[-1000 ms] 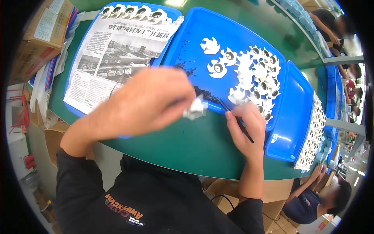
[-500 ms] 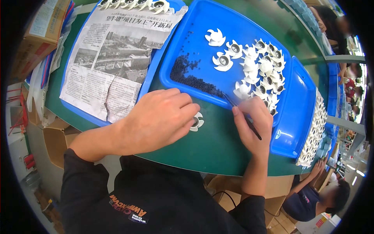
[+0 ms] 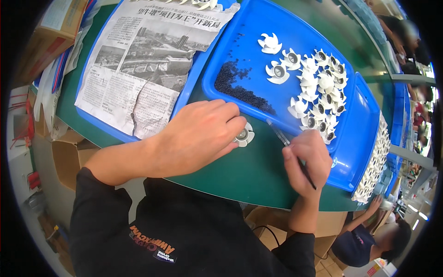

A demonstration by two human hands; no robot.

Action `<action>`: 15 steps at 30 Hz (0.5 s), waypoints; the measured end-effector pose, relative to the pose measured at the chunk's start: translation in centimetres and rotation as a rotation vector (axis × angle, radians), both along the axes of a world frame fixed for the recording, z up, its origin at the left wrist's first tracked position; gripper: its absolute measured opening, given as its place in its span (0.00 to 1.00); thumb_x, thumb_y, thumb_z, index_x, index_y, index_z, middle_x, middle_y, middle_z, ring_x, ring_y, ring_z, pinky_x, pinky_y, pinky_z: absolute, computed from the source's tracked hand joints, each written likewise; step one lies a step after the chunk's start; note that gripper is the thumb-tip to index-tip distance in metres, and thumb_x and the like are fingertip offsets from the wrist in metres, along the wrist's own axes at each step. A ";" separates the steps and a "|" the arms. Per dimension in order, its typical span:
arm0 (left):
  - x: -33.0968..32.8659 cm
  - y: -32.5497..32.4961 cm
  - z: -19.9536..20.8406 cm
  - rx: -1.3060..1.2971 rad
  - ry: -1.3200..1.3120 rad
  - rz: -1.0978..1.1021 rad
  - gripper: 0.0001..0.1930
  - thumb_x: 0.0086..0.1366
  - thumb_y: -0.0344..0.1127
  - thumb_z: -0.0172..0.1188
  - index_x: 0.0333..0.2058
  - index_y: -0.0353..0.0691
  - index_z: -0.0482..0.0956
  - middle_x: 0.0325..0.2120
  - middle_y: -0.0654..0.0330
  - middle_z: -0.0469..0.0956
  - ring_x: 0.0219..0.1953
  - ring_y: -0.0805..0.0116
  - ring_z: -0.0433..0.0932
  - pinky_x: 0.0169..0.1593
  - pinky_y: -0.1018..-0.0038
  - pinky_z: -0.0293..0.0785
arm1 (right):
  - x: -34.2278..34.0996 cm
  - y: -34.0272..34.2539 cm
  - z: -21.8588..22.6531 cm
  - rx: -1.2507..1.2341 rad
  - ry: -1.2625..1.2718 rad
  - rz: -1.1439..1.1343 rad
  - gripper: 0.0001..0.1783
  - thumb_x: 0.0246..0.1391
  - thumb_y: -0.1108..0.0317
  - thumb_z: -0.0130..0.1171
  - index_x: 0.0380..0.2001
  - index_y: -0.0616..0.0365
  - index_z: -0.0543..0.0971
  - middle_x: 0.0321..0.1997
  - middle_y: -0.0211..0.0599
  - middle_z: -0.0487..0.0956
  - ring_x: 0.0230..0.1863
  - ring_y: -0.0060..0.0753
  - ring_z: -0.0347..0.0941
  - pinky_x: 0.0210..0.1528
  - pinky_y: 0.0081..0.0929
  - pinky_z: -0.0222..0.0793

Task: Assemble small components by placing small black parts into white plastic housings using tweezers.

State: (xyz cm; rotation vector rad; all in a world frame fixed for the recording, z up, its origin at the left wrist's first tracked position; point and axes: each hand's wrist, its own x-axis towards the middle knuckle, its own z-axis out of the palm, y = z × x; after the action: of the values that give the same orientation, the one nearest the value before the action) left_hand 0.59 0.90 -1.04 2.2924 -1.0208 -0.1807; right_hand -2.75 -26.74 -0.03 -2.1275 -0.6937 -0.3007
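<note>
My left hand (image 3: 200, 136) is closed, its fingers curled over the left side of a small white fan wheel (image 3: 246, 136) on the green table. The hand hides part of that wheel. In my right hand (image 3: 308, 159) is a pair of dark tweezers (image 3: 278, 134), pinched between thumb and fingers. Their tip points up and left, by the near rim of a blue tray (image 3: 258, 23); whether it grips anything is too small to tell. Tiny black rings (image 3: 242, 94) lie heaped along the tray's near left side. Many white fan wheels (image 3: 325, 83) lie piled on its right.
Newspaper (image 3: 138, 60) covers another blue tray at left, with white fan wheels at its far end. A further blue tray (image 3: 344, 164) stands at right, beside rows of white fan wheels (image 3: 373, 159). Cardboard boxes (image 3: 57, 32) are at far left. A co-worker (image 3: 369, 240) sits at lower right.
My right hand has drawn back toward me, taking the tweezers' tip from the black rings to the tray's near rim. My left hand stays at the fan wheel. The whole view has shifted slightly.
</note>
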 end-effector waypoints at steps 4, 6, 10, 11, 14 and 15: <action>-0.1 -0.1 -0.4 -0.023 -0.011 0.016 0.20 0.59 0.33 0.75 0.47 0.34 0.80 0.41 0.55 0.78 0.46 0.53 0.81 0.49 0.61 0.78 | -0.4 1.0 0.1 -0.038 0.003 0.132 0.13 0.45 0.83 0.74 0.33 0.61 0.81 0.33 0.38 0.81 0.33 0.44 0.76 0.37 0.37 0.71; -0.1 0.0 -0.4 -0.031 -0.008 0.012 0.19 0.58 0.32 0.75 0.47 0.34 0.80 0.41 0.55 0.77 0.45 0.53 0.81 0.49 0.61 0.78 | -0.5 1.3 0.0 -0.062 0.037 0.156 0.13 0.46 0.82 0.75 0.33 0.60 0.81 0.33 0.37 0.81 0.33 0.43 0.76 0.37 0.37 0.71; -0.2 0.0 -0.4 -0.033 -0.006 0.015 0.20 0.58 0.31 0.76 0.47 0.34 0.80 0.42 0.55 0.77 0.45 0.53 0.80 0.49 0.61 0.78 | -0.3 1.6 -0.2 -0.079 0.047 0.182 0.13 0.46 0.82 0.75 0.33 0.60 0.80 0.33 0.37 0.81 0.33 0.43 0.75 0.38 0.37 0.71; -0.2 0.0 -0.4 -0.036 0.002 0.010 0.20 0.58 0.31 0.76 0.47 0.34 0.80 0.42 0.55 0.77 0.46 0.53 0.80 0.49 0.61 0.78 | -0.3 1.7 -0.2 -0.089 0.043 0.185 0.13 0.46 0.82 0.75 0.32 0.60 0.80 0.33 0.37 0.81 0.33 0.43 0.75 0.38 0.37 0.70; -0.2 0.1 -0.5 -0.038 0.012 0.006 0.21 0.57 0.30 0.76 0.47 0.34 0.80 0.42 0.54 0.77 0.46 0.53 0.80 0.49 0.61 0.78 | -0.3 1.7 -0.2 -0.096 0.038 0.193 0.13 0.46 0.82 0.75 0.33 0.60 0.80 0.32 0.37 0.81 0.33 0.43 0.75 0.37 0.37 0.70; -0.2 0.1 -0.5 -0.037 0.011 0.006 0.21 0.57 0.30 0.76 0.48 0.34 0.80 0.42 0.54 0.77 0.46 0.53 0.80 0.49 0.60 0.78 | -0.3 1.7 -0.2 -0.092 0.035 0.197 0.14 0.46 0.82 0.75 0.33 0.60 0.80 0.32 0.36 0.81 0.33 0.42 0.75 0.37 0.37 0.70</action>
State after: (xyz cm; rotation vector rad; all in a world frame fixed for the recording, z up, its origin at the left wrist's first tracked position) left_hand 0.38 1.01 -1.53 2.2591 -1.0035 -0.1701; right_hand -3.08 -25.08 -0.23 -2.1246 -0.9044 -0.1269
